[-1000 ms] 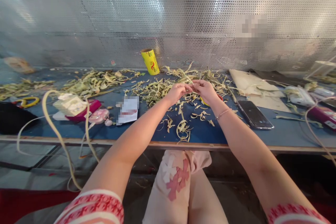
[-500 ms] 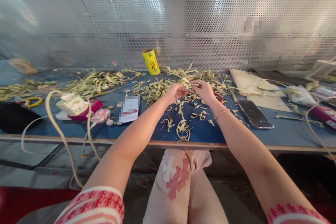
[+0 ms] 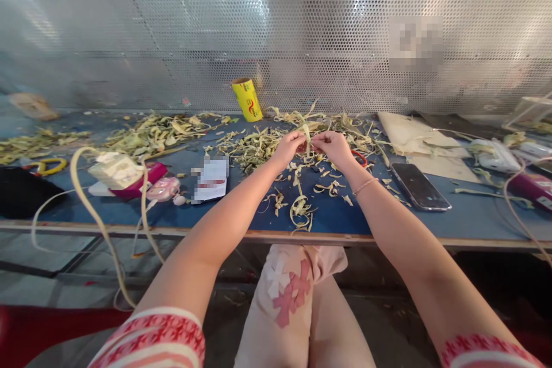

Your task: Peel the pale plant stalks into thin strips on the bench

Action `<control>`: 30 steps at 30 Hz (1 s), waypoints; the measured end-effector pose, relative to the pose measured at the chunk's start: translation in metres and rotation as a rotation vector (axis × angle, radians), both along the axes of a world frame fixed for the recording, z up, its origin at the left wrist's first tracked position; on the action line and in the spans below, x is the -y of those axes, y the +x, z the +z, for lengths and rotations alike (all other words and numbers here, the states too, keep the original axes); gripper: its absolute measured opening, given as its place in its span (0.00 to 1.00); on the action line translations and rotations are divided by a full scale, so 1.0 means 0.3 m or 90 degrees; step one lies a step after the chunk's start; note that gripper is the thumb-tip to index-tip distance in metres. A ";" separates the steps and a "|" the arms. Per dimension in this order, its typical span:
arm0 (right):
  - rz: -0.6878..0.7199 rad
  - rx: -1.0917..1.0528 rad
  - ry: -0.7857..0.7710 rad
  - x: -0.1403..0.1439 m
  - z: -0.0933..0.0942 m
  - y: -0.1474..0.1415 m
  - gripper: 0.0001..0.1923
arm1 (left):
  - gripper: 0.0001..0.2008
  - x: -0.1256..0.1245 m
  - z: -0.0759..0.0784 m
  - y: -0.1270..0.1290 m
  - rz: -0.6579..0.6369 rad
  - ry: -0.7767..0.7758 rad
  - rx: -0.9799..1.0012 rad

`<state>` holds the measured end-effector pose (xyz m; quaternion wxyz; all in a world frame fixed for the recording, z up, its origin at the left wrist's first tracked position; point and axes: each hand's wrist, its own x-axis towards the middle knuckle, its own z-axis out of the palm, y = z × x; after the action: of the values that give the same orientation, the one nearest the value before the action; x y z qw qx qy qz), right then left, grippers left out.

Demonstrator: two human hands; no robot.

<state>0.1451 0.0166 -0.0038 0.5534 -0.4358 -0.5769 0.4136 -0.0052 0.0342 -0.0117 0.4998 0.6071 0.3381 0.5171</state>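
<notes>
Both hands meet over the middle of the table. My left hand (image 3: 288, 148) is closed, its thumb and fingers pinching a pale green plant strip (image 3: 306, 130) that stands up between the hands. From the other side my right hand (image 3: 334, 146) pinches the same strip lower down, fingertips pressed together. Its lower end is partly hidden by the fingers. Around and beneath the hands lies a heap of dried, curled plant strips (image 3: 254, 146), with loose curls (image 3: 301, 210) nearer the front edge. Red-handled scissors (image 3: 359, 157) show partly beside my right wrist.
A yellow cardboard tube (image 3: 247, 100) stands tilted at the back by the perforated metal panel (image 3: 328, 23). To the right are a phone (image 3: 420, 187) and cardboard sheets (image 3: 409, 135). On the left are a white card (image 3: 211, 179), a cabled plug (image 3: 115, 169) and another strip pile (image 3: 159, 132).
The strip has turned from lying sideways to upright between the hands. My left hand's fingers have closed from spread to a pinch, and my right fingertips have moved slightly left.
</notes>
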 end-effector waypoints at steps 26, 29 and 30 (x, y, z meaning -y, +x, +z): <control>0.105 -0.157 -0.120 0.049 0.062 0.024 0.04 | 0.13 0.009 0.016 0.010 0.043 0.083 -0.007; 0.108 -0.191 -0.147 0.051 0.065 0.027 0.04 | 0.13 0.021 0.025 0.013 0.004 0.023 0.055; 0.107 -0.197 -0.149 0.052 0.064 0.027 0.04 | 0.12 0.025 0.027 0.013 -0.010 -0.006 0.074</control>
<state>0.1531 0.0011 0.0154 0.5446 -0.3789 -0.4673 0.5843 -0.0013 0.0267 -0.0035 0.5256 0.5763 0.3063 0.5457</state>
